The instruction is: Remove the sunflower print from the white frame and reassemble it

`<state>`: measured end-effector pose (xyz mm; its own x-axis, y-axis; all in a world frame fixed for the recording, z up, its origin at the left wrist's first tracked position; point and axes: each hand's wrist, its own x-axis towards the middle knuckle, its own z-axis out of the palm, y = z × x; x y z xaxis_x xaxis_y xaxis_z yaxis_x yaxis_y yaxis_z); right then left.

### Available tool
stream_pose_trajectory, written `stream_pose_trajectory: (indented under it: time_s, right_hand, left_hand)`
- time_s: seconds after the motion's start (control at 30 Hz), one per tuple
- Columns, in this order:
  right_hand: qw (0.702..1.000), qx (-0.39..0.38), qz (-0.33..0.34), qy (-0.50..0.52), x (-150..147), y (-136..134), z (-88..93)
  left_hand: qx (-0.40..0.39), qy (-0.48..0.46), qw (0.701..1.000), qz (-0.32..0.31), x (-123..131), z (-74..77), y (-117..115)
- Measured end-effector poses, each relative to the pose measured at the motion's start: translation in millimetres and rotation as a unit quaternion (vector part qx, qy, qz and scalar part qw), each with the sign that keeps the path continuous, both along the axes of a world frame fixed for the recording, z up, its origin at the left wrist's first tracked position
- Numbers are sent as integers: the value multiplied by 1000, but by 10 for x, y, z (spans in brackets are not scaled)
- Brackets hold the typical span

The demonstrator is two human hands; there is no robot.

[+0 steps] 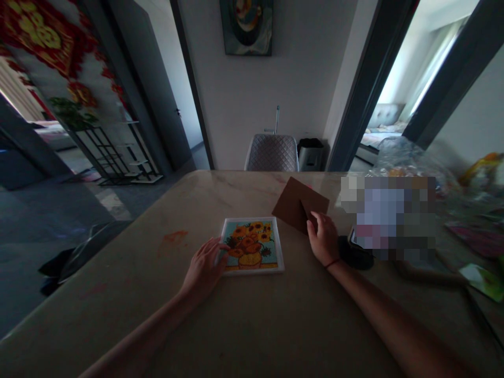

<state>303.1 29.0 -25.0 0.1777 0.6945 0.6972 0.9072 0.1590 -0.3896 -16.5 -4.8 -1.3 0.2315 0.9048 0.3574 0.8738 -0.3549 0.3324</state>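
A white-edged picture frame (pixel 280 257) lies face up on the table, with a picture of sunflowers in a yellow vase (pixel 252 247) in it. My left hand (pixel 205 262) is at its left side, the thumb and fingers closed on the edge. Behind it to the right is a brown backing board (pixel 291 202) with a fold-out stand leg (pixel 307 208), turned at an angle to the frame. My right hand (pixel 323 239) has its thumb and curled fingers on this leg. The undersides of the fingers on both hands are hidden.
The marble-look table (pixel 177 304) has an orange stain (pixel 175 237) on the left. A black object (pixel 356 254) lies beside my right wrist, near a blurred-out patch and clear plastic bags (pixel 409 157). A quilted chair (pixel 273 152) stands at the far edge.
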Motion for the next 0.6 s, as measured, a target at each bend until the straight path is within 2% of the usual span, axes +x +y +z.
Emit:
stream_pose_trajectory:
  time_s: [0.1, 0.2, 0.33, 0.6]
  right_hand:
    - [997, -12, 69, -26, -198, -127, 78]
    - [992, -18, 111, -58, -350, -236, 118]
    - [992, -26, 109, -61, -390, -277, 121]
    - [993, -63, 92, -33, -336, -230, 87]
  left_hand:
    - [-2, -4, 1000, -3, 16, 30, -17]
    - [-4, 1, 1000, 21, 42, 89, -52]
    - [-9, 18, 998, 63, 72, 166, -96]
    - [-9, 35, 997, 68, 120, 168, -141]
